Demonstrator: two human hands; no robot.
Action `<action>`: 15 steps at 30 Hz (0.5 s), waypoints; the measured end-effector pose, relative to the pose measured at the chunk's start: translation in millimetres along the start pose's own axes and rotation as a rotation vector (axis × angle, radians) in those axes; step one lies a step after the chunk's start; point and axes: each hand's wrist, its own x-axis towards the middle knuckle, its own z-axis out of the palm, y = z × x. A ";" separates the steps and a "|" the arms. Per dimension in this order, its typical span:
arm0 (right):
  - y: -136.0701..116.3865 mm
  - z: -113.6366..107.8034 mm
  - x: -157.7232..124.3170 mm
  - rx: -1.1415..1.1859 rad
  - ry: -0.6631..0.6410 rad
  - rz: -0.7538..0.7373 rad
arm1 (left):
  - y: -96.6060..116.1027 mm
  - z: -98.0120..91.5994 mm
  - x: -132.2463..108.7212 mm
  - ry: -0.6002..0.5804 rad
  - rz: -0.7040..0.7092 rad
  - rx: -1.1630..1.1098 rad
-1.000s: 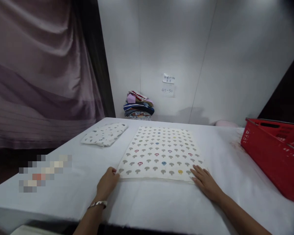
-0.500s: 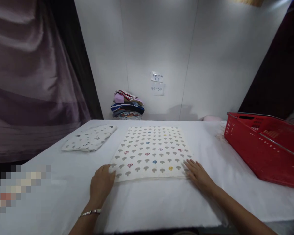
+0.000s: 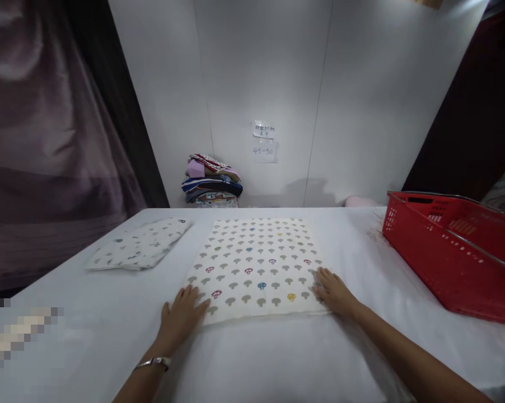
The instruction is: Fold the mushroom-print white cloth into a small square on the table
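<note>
A cream cloth [image 3: 256, 266] printed with grey, red, blue and yellow mushrooms lies flat on the white-covered table [image 3: 277, 358] in front of me. It looks folded, with more than one layer along its near edge. My left hand [image 3: 183, 316] rests at its near left corner, fingers spread on the print. On the right edge, near the front corner, my right hand [image 3: 334, 291] lies flat with its fingers stretched out. Neither hand grips anything. To the left is a second folded white cloth [image 3: 139, 246] with small dark prints.
A red plastic basket [image 3: 458, 257] stands at the right of the table. Behind the far edge rises a stack of folded fabrics [image 3: 213, 182] against a white wall with paper signs [image 3: 264, 150]. A mauve curtain [image 3: 46, 140] hangs at the left.
My left hand has spread its fingers and moved slightly onto the near left corner of the mushroom cloth. My right hand has shifted little along the right edge. The camera view has tilted slightly.
</note>
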 end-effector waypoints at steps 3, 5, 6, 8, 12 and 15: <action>-3.8 2.7 24.6 -0.004 0.100 -0.039 | 17.1 -9.4 12.0 0.042 0.031 -0.004; -6.3 7.4 45.2 -0.012 0.155 -0.059 | 25.0 -12.6 21.7 0.081 0.084 -0.003; -6.5 10.6 54.8 -0.017 0.175 -0.061 | 26.3 -12.9 26.4 0.081 0.094 -0.008; -3.5 18.1 69.4 -0.020 0.204 -0.065 | 23.8 -11.1 33.7 0.052 0.082 -0.036; 12.5 36.2 79.8 0.015 0.292 -0.080 | 11.2 -3.8 35.8 0.038 0.038 -0.090; 24.5 50.2 81.2 0.043 0.369 -0.085 | 8.2 -1.2 32.8 0.057 0.033 -0.099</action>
